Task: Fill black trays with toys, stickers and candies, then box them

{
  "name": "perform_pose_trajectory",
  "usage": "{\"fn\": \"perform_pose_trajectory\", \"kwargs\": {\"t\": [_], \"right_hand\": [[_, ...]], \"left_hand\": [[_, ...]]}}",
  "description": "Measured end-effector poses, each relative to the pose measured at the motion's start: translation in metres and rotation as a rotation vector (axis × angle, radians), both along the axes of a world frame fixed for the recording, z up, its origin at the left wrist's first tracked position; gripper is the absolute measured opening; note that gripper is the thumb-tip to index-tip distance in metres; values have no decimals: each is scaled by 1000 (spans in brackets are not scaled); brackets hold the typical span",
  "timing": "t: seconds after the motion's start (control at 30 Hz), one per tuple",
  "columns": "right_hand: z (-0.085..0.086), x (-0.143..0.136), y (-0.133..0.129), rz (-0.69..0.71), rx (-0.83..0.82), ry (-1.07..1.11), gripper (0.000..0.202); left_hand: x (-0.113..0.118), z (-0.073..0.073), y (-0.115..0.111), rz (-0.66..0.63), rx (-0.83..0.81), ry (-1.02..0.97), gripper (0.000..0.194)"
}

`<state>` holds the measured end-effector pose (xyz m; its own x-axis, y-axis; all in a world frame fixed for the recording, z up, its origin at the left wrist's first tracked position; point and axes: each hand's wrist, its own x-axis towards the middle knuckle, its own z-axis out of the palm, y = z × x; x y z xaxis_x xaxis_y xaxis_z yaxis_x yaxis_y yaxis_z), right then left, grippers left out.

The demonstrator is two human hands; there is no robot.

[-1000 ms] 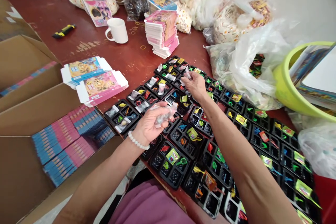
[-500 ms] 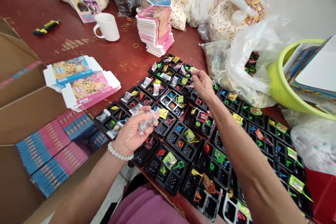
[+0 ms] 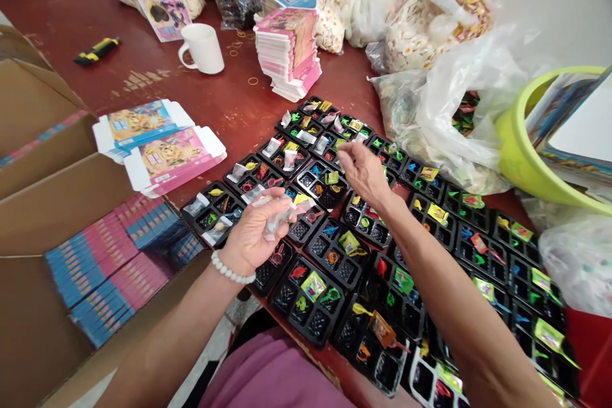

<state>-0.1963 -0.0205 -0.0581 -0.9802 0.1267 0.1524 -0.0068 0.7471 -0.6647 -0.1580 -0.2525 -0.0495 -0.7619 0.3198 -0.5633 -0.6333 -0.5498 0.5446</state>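
My left hand (image 3: 261, 226), with a white bead bracelet (image 3: 232, 271) at its wrist, is closed around several small clear packets (image 3: 275, 223). Their contents are hard to make out. My right hand (image 3: 364, 172) is over the black compartment trays, fingers bent together, and a pale edge of a small packet (image 3: 340, 164) shows at the fingertips. Just beyond those fingers, a white packet (image 3: 359, 138) lies in a tray. Under and around both hands spread black trays (image 3: 313, 325) with small coloured plastic toys and bright sachets (image 3: 313, 285); some trays at the far left also hold white packets (image 3: 290, 159).
Left, a cardboard box (image 3: 57, 204) holds rows of pink and blue boxes (image 3: 108, 268). Flattened cartons (image 3: 167, 153), a white mug (image 3: 203, 51), a cutter (image 3: 97, 51) and stacked cartons (image 3: 287, 44) lie behind. Plastic bags (image 3: 430, 102) and a green basin (image 3: 514, 134) stand right.
My right hand has moved nearer and slightly left, uncovering a white packet in the tray where its fingers were. My left hand keeps its packets. The view has shifted slightly.
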Motion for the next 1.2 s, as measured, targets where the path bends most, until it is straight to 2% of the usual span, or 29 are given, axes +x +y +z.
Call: {"fn": "perform_pose_trajectory", "kwargs": {"t": [0.1,0.13,0.2,0.27,0.33,0.47,0.53,0.63,0.77,0.83,0.87,0.97,1.03,1.13,1.2], "right_hand": [[19,39,-25,327,-298,-305,38],[21,50,-33,390,-398,-362,37],[22,65,-42,413,-545,-398,37],[19,68,-38,353,-590,-377,34],[15,63,-19,261,-502,-314,28],[6,39,34,24,-3,-78,18],[-2,26,55,0,162,-57,23],[-13,11,72,35,195,-74,28],[-16,12,69,-2,185,30,36],[-9,27,56,-16,103,81,29],[-4,37,46,19,9,47,27],[7,72,10,281,-421,-289,43],[9,90,-10,348,-625,-402,51],[6,102,-23,254,-801,-408,55],[4,103,-21,180,-842,-389,52]], "left_hand": [[4,-2,8,-6,-6,71,35],[6,-3,11,-3,-10,97,36],[9,-4,18,-11,-16,126,36],[11,-4,23,-46,-19,120,36],[11,-3,24,-88,-23,104,34],[12,-2,19,-114,-21,73,30],[12,-1,17,-122,-17,61,30],[15,0,16,-134,-19,57,30],[18,1,19,-162,-25,51,33],[20,0,21,-179,-27,59,36],[21,-1,23,-187,-27,68,37],[25,-3,30,-200,-25,134,40],[28,-3,35,-201,-21,186,40],[30,-3,39,-213,-28,207,40],[31,-3,40,-237,-37,194,43]]}}
